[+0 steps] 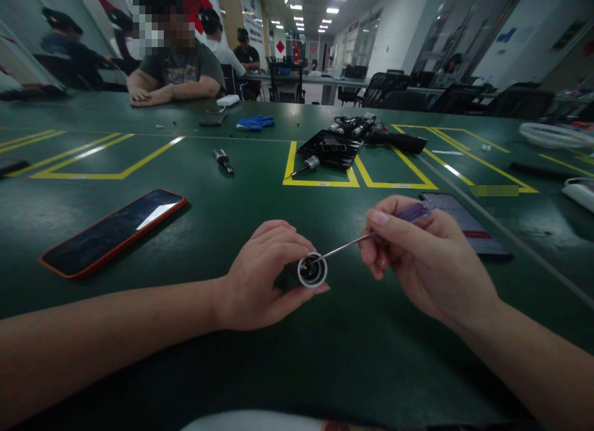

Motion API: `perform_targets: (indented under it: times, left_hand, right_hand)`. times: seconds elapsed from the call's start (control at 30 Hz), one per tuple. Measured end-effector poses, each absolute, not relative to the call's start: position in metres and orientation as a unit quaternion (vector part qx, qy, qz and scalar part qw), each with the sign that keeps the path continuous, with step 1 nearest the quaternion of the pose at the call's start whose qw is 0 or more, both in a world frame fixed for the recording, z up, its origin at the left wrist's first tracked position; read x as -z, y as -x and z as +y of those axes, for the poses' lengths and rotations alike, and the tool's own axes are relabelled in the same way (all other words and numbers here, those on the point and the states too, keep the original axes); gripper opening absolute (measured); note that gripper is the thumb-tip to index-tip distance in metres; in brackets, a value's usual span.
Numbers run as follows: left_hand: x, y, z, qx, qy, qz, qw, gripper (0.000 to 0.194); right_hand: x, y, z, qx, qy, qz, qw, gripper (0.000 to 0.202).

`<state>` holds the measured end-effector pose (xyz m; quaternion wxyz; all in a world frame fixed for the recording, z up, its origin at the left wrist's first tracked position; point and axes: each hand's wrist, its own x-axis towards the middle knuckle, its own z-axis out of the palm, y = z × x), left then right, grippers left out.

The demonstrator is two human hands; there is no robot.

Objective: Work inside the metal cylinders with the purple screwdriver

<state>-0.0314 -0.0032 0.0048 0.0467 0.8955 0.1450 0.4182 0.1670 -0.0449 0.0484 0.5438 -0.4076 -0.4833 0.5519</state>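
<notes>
Fingers [273, 239] of the left hand [245, 282] grip the round socket [323, 281] above the tabletop [260, 369], toward its near edge, presumably steadying it; right hand [431, 257] fingers pinch the screwdriver [348, 245], its shaft angled into the opening.

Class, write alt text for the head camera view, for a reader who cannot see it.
The left hand holds a small round cup-like part, its open end up, while the right hand guides a thin metal rod into it. A red-edged phone and blue glove lie on the green table.
</notes>
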Motion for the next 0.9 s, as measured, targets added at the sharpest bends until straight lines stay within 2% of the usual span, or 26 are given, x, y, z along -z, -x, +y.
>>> perform_targets:
  times: [0.2, 0.37, 0.5, 0.6, 0.8, 0.9]
  left_hand:
    - [-0.007, 0.030, -0.004, -0.432, -0.888, 0.150, 0.058, 0.035]
    - [-0.005, 0.031, -0.004, -0.411, -0.899, 0.145, 0.049, 0.037]
    - [-0.003, 0.032, -0.005, -0.393, -0.907, 0.147, 0.042, 0.035]
    - [-0.003, 0.032, -0.004, -0.389, -0.909, 0.150, 0.033, 0.033]
    - [-0.003, 0.031, -0.003, -0.418, -0.896, 0.143, 0.042, 0.040]
    - [-0.004, 0.030, -0.003, -0.428, -0.890, 0.152, 0.043, 0.037]
  right_hand:
    - [-0.049, -0.168, -0.054, -0.478, 0.385, -0.565, 0.552, 0.013]
    - [-0.051, -0.168, -0.060, -0.388, 0.405, -0.648, 0.515, 0.012]
    - [-0.052, -0.167, -0.063, -0.365, 0.411, -0.683, 0.482, 0.009]
    - [-0.050, -0.166, -0.062, -0.393, 0.411, -0.666, 0.483, 0.010]
    - [-0.039, -0.164, -0.047, -0.553, 0.403, -0.509, 0.522, 0.015]
    - [-0.039, -0.164, -0.044, -0.581, 0.402, -0.463, 0.536, 0.016]
